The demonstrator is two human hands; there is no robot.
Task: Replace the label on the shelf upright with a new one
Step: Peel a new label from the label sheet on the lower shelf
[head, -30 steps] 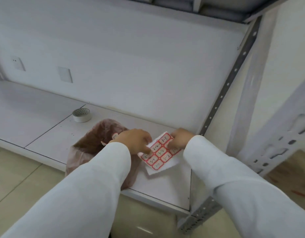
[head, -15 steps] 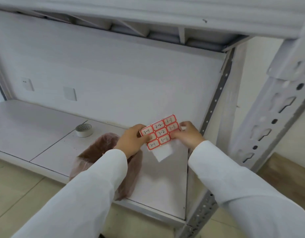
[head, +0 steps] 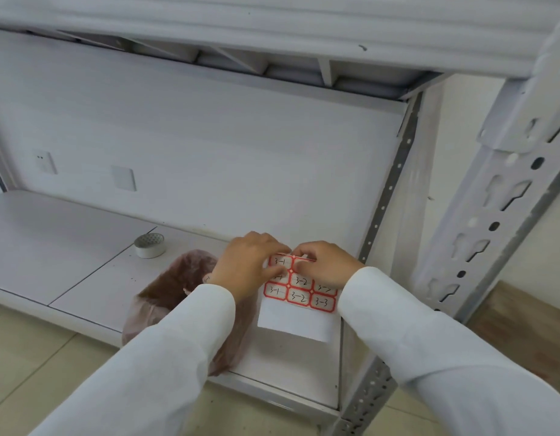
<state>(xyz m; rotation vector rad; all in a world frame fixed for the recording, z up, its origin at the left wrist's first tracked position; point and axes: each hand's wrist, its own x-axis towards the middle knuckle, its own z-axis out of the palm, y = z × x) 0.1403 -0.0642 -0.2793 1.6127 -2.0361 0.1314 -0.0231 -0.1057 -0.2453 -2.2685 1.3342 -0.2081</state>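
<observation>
We are holding the label sheet [head: 299,295] above the shelf board [head: 83,278], left hand [head: 250,267] gripping its left edge, right hand [head: 327,262] pinching a top label, near the shelf upright [head: 505,196]

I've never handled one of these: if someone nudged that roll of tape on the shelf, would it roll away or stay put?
The tape roll lies flat on its side on the shelf board, so a nudge would probably slide it, not roll it. It looks small and hollow, so likely light. Stood on edge, it would probably roll.

A white shelf board [head: 83,278] carries a tape roll [head: 150,245] and a brownish plastic bag [head: 178,278].
</observation>
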